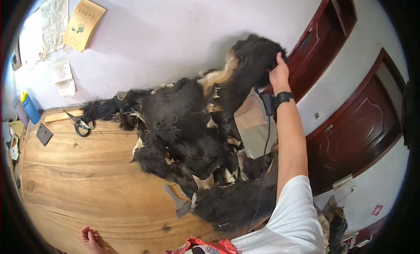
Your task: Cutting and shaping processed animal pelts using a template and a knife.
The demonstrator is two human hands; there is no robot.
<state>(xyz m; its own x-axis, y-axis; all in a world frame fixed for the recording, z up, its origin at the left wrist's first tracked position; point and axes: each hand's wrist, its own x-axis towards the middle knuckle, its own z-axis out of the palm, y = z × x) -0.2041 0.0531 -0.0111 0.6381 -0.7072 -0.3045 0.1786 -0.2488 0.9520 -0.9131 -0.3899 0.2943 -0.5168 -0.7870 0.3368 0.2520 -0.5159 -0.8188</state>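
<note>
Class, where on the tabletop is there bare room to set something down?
Bare wood spans the left of the wooden table, between the scissors and the left hand, bordered on the right by dark fur pieces. The table's right side is crowded with fur; the right hand grips one piece.

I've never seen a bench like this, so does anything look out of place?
The dark fur does: it lies in a rumpled, ragged-edged heap on the wooden table, rather than flat and neat.

Wooden table (pixel 87 179), black furs (pixel 183 118), scissors (pixel 80 122)
</note>
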